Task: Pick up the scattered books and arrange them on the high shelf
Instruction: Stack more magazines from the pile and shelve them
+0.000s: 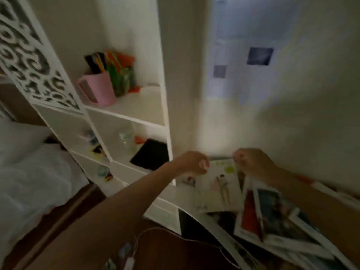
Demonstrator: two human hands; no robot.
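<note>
Both my hands, left [191,164] and right [251,162], pinch one thin book [216,188] by its top edge; it could slip onto the pile [272,221].

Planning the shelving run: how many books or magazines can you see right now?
3 distinct: a pale magazine held by both hands, a red-covered one beside it, a blue-covered one further right. More lie blurred and overlapped beneath.
</note>
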